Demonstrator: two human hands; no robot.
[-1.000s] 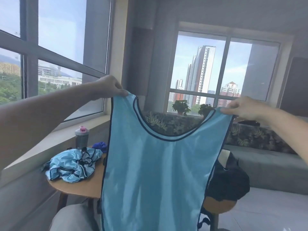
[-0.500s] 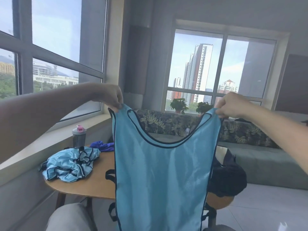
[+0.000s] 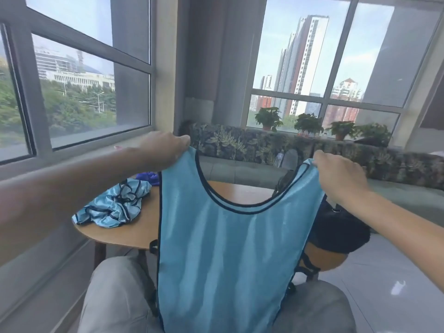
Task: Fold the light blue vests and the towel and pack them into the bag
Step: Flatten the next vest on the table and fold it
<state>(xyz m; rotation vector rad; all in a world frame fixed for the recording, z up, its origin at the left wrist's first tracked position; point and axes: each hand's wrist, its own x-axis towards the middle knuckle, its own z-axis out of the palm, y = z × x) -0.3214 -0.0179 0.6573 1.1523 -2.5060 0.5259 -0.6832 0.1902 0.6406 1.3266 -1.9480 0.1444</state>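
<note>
A light blue vest (image 3: 223, 255) with dark trim hangs spread in front of me, over my lap. My left hand (image 3: 163, 147) pinches its left shoulder strap and my right hand (image 3: 338, 176) pinches its right strap. A crumpled pile of more light blue vests (image 3: 113, 205) lies on the left of the round wooden table (image 3: 127, 233). A dark blue towel (image 3: 149, 177) shows behind that pile, partly hidden by my arm. The black bag (image 3: 336, 230) sits on the table's right side, partly behind the held vest.
A window sill (image 3: 79, 157) and wall run along the left. A patterned sofa (image 3: 240, 145) with potted plants (image 3: 268, 117) behind it lines the back wall. My knees in grey trousers (image 3: 115, 296) are under the vest. Tiled floor (image 3: 384, 272) lies to the right.
Both hands have lowered the vest and my view has tilted down. The vest now hangs lower, with the table visible through its neck opening.
</note>
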